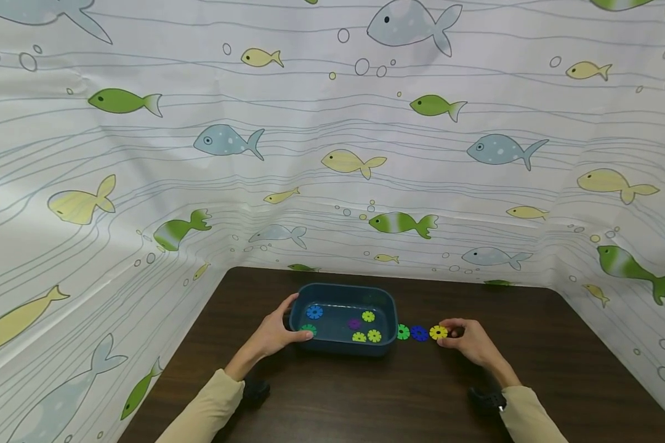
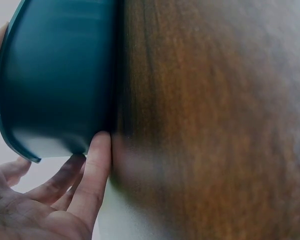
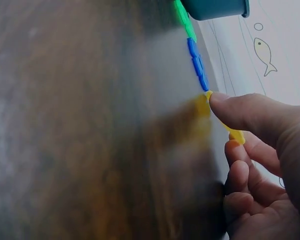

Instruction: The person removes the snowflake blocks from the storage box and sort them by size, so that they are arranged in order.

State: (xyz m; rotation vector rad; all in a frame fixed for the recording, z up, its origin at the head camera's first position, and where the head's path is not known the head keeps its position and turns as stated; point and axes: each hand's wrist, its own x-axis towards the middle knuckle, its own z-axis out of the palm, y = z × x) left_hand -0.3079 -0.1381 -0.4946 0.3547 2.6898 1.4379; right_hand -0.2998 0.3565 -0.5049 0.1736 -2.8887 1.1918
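A dark teal plastic basin stands on the table. My left hand holds its left end, thumb over the near rim and fingers against the outer wall; in the left wrist view the fingertips touch the wall low down. To the right of the basin, a green notched disc, a blue notched disc and a yellow notched disc form a row. My right hand pinches the yellow disc between thumb and fingers, its edge close by the blue disc. Whether these two are joined I cannot tell.
Several notched discs lie in the basin: a blue one, a purple one, a green one and yellow-green ones. Fish-patterned white sheeting rises behind and beside the dark wooden table.
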